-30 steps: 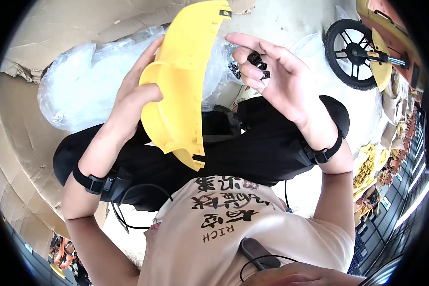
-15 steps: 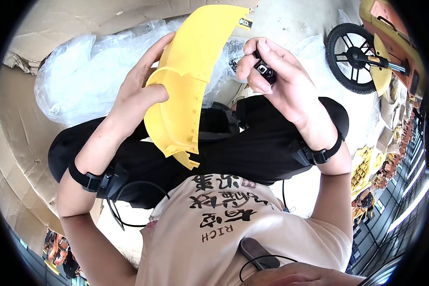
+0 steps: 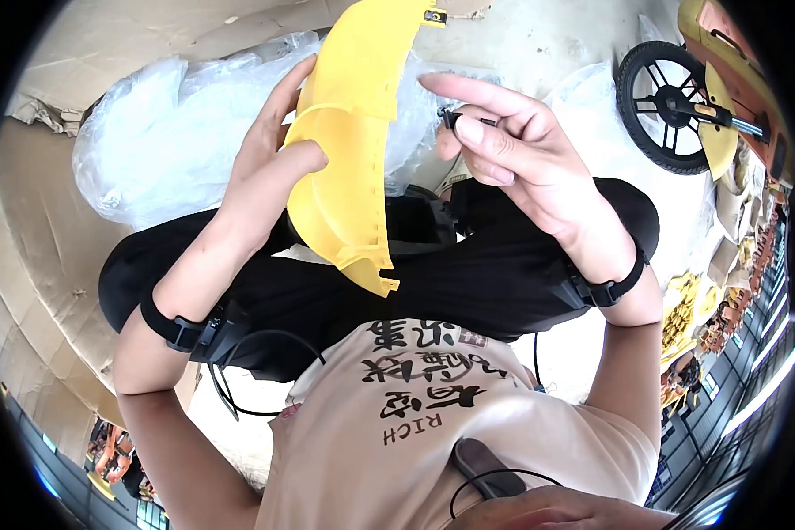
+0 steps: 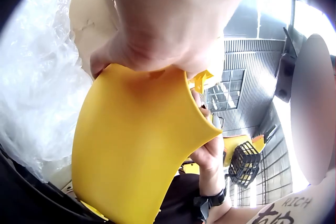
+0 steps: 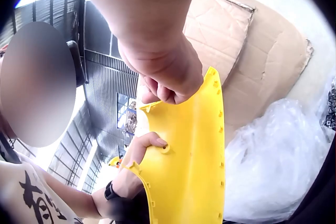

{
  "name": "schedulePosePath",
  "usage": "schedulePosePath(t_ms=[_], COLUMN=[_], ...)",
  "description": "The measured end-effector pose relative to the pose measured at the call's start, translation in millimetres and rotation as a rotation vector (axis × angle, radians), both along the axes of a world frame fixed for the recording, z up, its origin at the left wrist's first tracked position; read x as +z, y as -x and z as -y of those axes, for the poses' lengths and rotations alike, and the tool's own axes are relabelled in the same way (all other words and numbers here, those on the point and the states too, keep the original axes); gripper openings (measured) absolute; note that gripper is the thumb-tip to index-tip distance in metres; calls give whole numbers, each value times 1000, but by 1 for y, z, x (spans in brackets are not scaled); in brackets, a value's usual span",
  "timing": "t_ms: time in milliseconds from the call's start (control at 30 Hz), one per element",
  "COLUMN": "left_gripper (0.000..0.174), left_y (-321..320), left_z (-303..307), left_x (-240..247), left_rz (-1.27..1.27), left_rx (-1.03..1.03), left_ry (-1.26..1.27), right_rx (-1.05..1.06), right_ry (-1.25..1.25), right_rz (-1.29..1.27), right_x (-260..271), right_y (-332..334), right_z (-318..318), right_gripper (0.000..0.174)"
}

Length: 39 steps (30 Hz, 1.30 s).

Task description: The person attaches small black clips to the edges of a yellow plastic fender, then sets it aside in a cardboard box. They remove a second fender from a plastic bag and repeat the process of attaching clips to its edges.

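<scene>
A curved yellow plastic panel (image 3: pixel 344 150) is held up over the lap by my left hand (image 3: pixel 269 168), its thumb on the inner face and its fingers behind. A small black clip (image 3: pixel 435 17) sits on a tab at the panel's top end. To the right of the panel, apart from it in the head view, my right hand (image 3: pixel 534 159) pinches small black pieces (image 3: pixel 451 120) between thumb and fingers, with the index finger stretched out. In the left wrist view the panel's smooth outer face (image 4: pixel 131 140) shows; its ribbed inner edge (image 5: pixel 221 129) shows in the right wrist view.
Clear plastic bags (image 3: pixel 168 132) lie on cardboard (image 3: pixel 44 230) beyond the left forearm. A black spoked wheel (image 3: pixel 664 106) with a yellow fender stands at the upper right. Yellow parts (image 3: pixel 685 309) are piled at the right. A dark object lies between the legs.
The panel first swung right, then back more upright with the left hand. The right thumb and fingers shifted over the black pieces, and the index finger curled in, then stretched out again.
</scene>
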<state>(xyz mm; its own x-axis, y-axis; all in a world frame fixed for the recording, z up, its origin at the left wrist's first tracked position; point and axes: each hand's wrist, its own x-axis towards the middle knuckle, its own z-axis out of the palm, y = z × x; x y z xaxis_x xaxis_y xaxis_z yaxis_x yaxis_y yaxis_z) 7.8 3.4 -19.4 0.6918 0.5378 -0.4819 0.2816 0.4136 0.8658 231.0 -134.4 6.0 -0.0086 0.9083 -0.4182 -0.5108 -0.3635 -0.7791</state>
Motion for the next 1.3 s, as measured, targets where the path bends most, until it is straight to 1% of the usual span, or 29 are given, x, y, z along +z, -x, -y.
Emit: schedulePosePath(t_ms=[33,100,133,200,233,300,333,400,467,500,633,867,933,1000,1033,1133,1200,1300], left_gripper=[84,83,83,89,89,87,87,84,84,87,87,89,90,91,91,91,90,89], left_y=[0,1,0,-1,0,1,1,2,3,4,4,4,3,1,1,-1,-2,-2], left_z=[1,3,4,6,6,5,5,5,4,4,5,6,6,4,4,5,5,5], left_x=[-1,-4,-5,-5,-5,-5,-6,-11,-14,-15,-16,-16,-15,-14,-13,-10,-7,-6], left_rz=[-2,65,60,51,44,45,41,61,95,132,136,125,115,130,129,106,62,42], left_rx=[-5,-24,-31,-43,-51,-66,-74,-82,-89,-90,-96,-129,-135,-193,-194,-210,-235,-259], left_ry=[0,-138,-138,-329,-329,-454,-454,-579,-576,-572,-584,-581,-567,-699,-697,-716,-879,-871], right_rx=[8,17,32,61,96,109,127,120,115,131,126,148,152,172,193,190,178,138], right_ry=[3,23,43,50,57,64,74,76,78,71,61,86,70,57,44,89,125,161], right_rz=[-2,-39,-73,-102,-125,-111,-90,-109,-125,-103,-60,-100,-61,-30,1,-36,-54,-101], right_x=[0,2,2,1,1,0,-1,0,1,2,2,4,3,3,4,3,4,4], right_y=[0,1,2,2,3,4,5,7,7,7,8,7,8,8,8,7,7,11], right_z=[0,-1,-1,0,1,2,3,2,2,2,3,4,5,5,5,6,7,9], right_gripper=[33,32,32,31,30,28,27,25,24,24,23,22,22,21,21,20,20,20])
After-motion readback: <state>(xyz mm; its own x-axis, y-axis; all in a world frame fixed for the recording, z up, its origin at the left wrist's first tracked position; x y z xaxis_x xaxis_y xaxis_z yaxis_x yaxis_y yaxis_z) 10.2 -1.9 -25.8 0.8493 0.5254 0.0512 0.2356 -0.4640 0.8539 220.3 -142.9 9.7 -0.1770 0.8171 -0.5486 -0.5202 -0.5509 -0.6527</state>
